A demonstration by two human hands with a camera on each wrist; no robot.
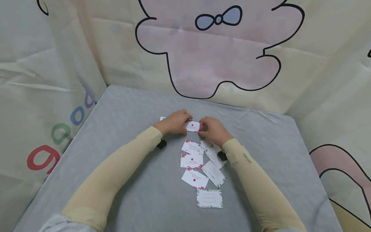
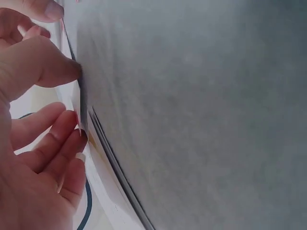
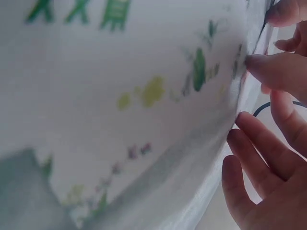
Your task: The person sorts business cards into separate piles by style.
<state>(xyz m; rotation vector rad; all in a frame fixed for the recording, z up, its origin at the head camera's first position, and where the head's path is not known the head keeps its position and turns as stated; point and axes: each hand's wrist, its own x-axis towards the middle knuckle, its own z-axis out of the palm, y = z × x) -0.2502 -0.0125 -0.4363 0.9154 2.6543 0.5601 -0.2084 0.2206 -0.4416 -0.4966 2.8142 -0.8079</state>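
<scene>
A small white business card point(image 1: 192, 126) with a red dot and red flower trim lies between both hands near the far part of the table. My left hand point(image 1: 175, 122) pinches its left side, thumb on the near edge and fingers on the far side. At the right end, my right hand point(image 1: 214, 129) pinches the same card with thumb and fingers. In the left wrist view the card is seen edge-on, with more cards point(image 2: 117, 167) lying beside the left fingers. Most of those are hidden behind the left hand in the head view.
Nearer me, several cards lie loosely spread: red-flowered ones point(image 1: 192, 160) on the left, green-leaved ones point(image 1: 214, 174) on the right, some overlapping. A single green-bordered card point(image 1: 209, 198) lies closest. Grey cloth covers the table point(image 1: 139, 199); a printed curtain point(image 1: 121, 58) hangs behind it.
</scene>
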